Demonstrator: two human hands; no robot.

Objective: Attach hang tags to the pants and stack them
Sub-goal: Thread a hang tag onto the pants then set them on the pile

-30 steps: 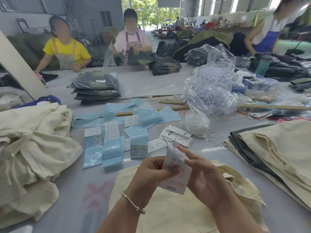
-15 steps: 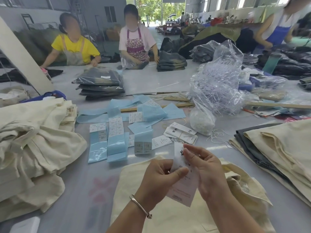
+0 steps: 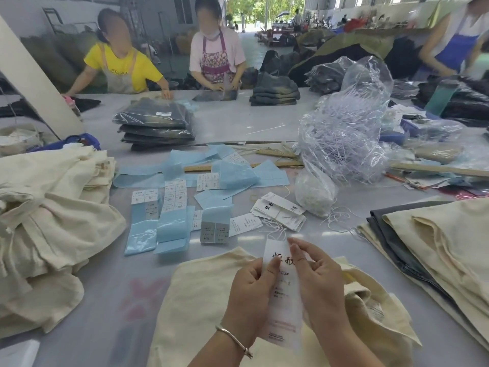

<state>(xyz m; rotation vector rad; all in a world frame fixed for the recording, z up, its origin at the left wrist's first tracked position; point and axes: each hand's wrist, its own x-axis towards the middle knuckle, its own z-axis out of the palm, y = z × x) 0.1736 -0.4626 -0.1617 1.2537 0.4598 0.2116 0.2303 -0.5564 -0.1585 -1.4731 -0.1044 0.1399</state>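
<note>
head view, hang tag [image 3: 283,295] pinched between left hand [image 3: 250,295], right hand [image 3: 318,282]

A garment factory's packing hall: aproned workers [image 3: 214,51] at twelve o'clock bag folded dark trousers in clear plastic [image 3: 156,120] on a long grey tabletop [image 3: 225,123], cream folded pants [image 3: 444,239] stacked at three o'clock.

Hang tag [image 3: 281,292] above folded pants [image 3: 201,300]
</note>
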